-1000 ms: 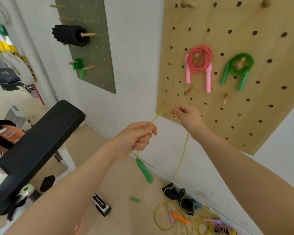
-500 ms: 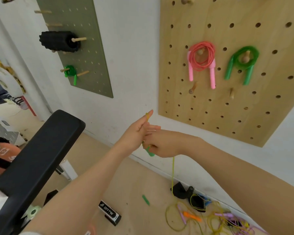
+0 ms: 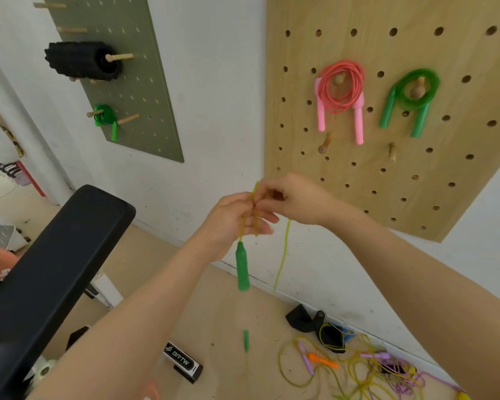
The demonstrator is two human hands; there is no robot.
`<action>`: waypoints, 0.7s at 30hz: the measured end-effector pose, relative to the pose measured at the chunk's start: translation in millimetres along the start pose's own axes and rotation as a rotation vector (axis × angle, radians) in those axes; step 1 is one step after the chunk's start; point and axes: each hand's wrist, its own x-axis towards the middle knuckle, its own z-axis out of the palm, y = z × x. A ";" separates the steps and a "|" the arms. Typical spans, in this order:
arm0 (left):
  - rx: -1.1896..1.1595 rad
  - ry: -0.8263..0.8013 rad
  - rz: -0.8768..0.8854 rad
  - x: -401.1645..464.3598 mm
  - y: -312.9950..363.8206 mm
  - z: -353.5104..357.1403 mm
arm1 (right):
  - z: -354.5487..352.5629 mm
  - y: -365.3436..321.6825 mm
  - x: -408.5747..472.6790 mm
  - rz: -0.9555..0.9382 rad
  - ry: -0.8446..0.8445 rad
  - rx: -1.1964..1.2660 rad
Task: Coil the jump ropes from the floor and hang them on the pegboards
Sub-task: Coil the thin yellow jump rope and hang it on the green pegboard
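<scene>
A thin yellow-green jump rope (image 3: 284,249) runs between both hands in front of the wall. My left hand (image 3: 234,223) holds loops of it, and one green handle (image 3: 242,268) dangles just below that hand. My right hand (image 3: 289,197) pinches the cord right beside the left hand's fingers. From there the cord drops to the floor, where the other green handle (image 3: 246,340) lies. On the wooden pegboard (image 3: 358,174) hang a coiled pink rope (image 3: 341,93) and a coiled green rope (image 3: 410,96).
Several tangled ropes (image 3: 358,368) lie on the floor by the wall, near a black strap (image 3: 315,324). A black padded bench (image 3: 49,272) stands at the left. The grey-green pegboard (image 3: 145,90) carries a black foam roller (image 3: 81,60) and a green rope (image 3: 106,118). A black box (image 3: 184,362) lies on the floor.
A second ago my hands were apart with the cord stretched between them. They have come together, another loop lies in my left hand, and the green handle hangs below it.
</scene>
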 end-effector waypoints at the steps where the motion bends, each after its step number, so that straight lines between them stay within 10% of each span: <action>1: -0.006 0.007 -0.004 0.2 1.6 3.7 | -1.4 0.3 1.6 0.007 0.104 0.015; 5: -0.023 0.000 -0.049 2.9 2.3 4.5 | -10.1 8.4 3.9 -0.007 0.305 0.106; 13: -0.330 -0.072 -0.070 8.3 9.2 -1.3 | 5.5 37.6 -1.9 0.133 -0.136 0.699; 21: -0.750 0.094 0.092 15.1 -9.5 -22.9 | 33.1 74.8 -2.1 0.372 -0.229 0.304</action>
